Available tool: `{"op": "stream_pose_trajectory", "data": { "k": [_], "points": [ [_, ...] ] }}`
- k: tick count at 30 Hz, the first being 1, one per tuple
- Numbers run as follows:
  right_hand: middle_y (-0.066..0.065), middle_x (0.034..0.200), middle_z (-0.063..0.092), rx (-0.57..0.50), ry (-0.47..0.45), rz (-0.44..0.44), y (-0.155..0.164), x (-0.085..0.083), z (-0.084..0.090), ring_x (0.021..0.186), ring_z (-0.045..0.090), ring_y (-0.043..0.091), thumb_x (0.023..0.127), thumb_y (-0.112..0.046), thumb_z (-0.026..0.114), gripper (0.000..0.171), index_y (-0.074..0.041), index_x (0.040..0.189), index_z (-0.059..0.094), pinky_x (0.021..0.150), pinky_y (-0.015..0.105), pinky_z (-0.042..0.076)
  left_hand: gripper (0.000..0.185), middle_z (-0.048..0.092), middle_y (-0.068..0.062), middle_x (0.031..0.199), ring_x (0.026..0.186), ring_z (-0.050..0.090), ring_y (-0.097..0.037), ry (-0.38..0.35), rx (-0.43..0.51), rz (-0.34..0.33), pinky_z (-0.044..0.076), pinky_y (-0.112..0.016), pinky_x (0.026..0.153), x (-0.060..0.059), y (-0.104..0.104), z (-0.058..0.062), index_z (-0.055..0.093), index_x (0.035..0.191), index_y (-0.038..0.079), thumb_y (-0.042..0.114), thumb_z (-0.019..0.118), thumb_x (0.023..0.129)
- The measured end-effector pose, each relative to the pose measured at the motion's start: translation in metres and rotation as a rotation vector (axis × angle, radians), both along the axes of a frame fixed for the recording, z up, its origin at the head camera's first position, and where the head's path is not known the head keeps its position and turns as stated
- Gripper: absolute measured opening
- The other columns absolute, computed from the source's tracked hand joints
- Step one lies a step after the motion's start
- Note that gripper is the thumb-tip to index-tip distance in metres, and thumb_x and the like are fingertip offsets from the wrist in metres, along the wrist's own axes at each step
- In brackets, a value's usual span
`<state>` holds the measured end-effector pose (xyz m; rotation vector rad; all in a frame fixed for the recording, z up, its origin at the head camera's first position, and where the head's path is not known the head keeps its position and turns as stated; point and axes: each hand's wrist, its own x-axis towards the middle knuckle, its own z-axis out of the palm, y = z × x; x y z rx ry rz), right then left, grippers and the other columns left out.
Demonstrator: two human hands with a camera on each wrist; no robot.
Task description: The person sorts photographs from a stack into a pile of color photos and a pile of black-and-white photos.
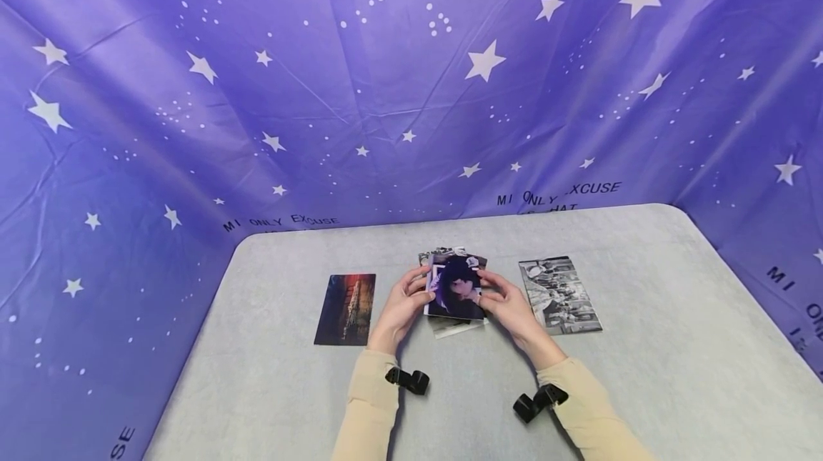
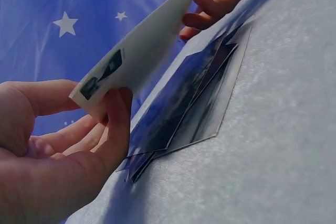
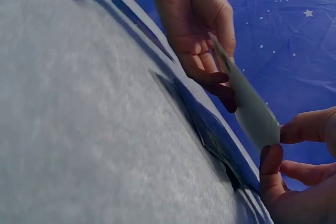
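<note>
Left hand (image 1: pixel 401 306) pinches the left edge of the top photo (image 1: pixel 455 288), thumb on the face, fingers curled behind it (left wrist view shows the print's pale back with a small dark mark on it, unreadable). Right hand (image 1: pixel 508 306) pinches the right edge the same way, thumb over, fingers under. The photo is lifted and tilted off the photo stack (image 1: pixel 450 325), held between both hands just above it; its face shows a dark-haired portrait in blue-purple tones.

The stack lies flat on the grey table (image 1: pixel 643 375), mid-table, corners fanned out unevenly under the lifted print. Left of the hands, well apart: a dark photo with red-orange tones (image 1: pixel 346 309), flat. Right of the hands, near: a black-and-white photo (image 1: pixel 559 294), flat, slightly rotated.

Both forearms are in beige sleeves (image 1: pixel 369 404), with black camera mounts (image 1: pixel 408 379) at the wrists.

Backdrop (image 1: pixel 386 89): purple cloth with white stars and dots, printed text "MI ONLY EXCUSE" repeated along the lower edge (a further line below it is cut off by the table).
</note>
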<state>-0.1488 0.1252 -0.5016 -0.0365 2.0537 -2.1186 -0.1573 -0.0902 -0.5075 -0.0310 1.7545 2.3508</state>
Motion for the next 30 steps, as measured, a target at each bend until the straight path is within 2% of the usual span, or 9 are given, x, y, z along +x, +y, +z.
{"op": "stream_pose_trajectory", "data": {
  "k": [4, 7, 12, 24, 30],
  "points": [
    [0.029, 0.126, 0.049, -0.024, -0.013, -0.01, -0.004, -0.002, 0.001, 0.093, 0.059, 0.009, 0.082, 0.011, 0.056, 0.06, 0.008, 0.14, 0.042, 0.08, 0.018, 0.047, 0.062, 0.061, -0.012, 0.108, 0.085, 0.06, -0.01, 0.002, 0.03, 0.025, 0.05, -0.022, 0.077, 0.003, -0.002, -0.001, 0.041, 0.14, -0.007, -0.019, 0.054, 0.08],
    [0.027, 0.121, 0.054, -0.059, -0.022, -0.022, -0.008, -0.003, 0.0, 0.087, 0.059, 0.006, 0.083, 0.012, 0.055, 0.058, 0.008, 0.139, 0.042, 0.074, 0.019, 0.048, 0.065, 0.062, -0.013, 0.11, 0.086, 0.061, -0.011, 0.009, 0.056, 0.041, 0.051, -0.024, 0.079, 0.006, -0.005, -0.001, 0.038, 0.142, -0.007, -0.02, 0.053, 0.08],
    [0.023, 0.115, 0.059, -0.112, -0.032, -0.015, -0.015, -0.003, 0.0, 0.079, 0.058, 0.005, 0.083, 0.013, 0.053, 0.058, 0.007, 0.14, 0.041, 0.064, 0.02, 0.047, 0.067, 0.062, -0.013, 0.11, 0.085, 0.061, -0.011, -0.005, 0.082, 0.065, 0.051, -0.023, 0.076, 0.011, -0.011, -0.002, 0.037, 0.143, -0.005, -0.021, 0.052, 0.08],
    [0.017, 0.108, 0.061, -0.117, -0.048, 0.027, -0.029, -0.004, 0.004, 0.071, 0.054, 0.006, 0.084, 0.012, 0.055, 0.06, 0.005, 0.142, 0.04, 0.06, 0.018, 0.046, 0.069, 0.059, -0.016, 0.12, 0.086, 0.062, -0.01, -0.029, 0.103, 0.096, 0.052, -0.023, 0.074, 0.019, -0.028, -0.003, 0.034, 0.147, -0.001, -0.02, 0.052, 0.083],
    [0.014, 0.104, 0.063, -0.14, -0.048, 0.047, -0.038, -0.004, 0.006, 0.071, 0.056, 0.006, 0.083, 0.012, 0.054, 0.061, 0.005, 0.142, 0.041, 0.06, 0.019, 0.047, 0.068, 0.062, -0.011, 0.117, 0.088, 0.063, -0.01, 0.003, 0.103, 0.097, 0.052, -0.024, 0.075, 0.022, -0.038, -0.005, 0.033, 0.147, -0.003, -0.018, 0.052, 0.084]
  ]
}}
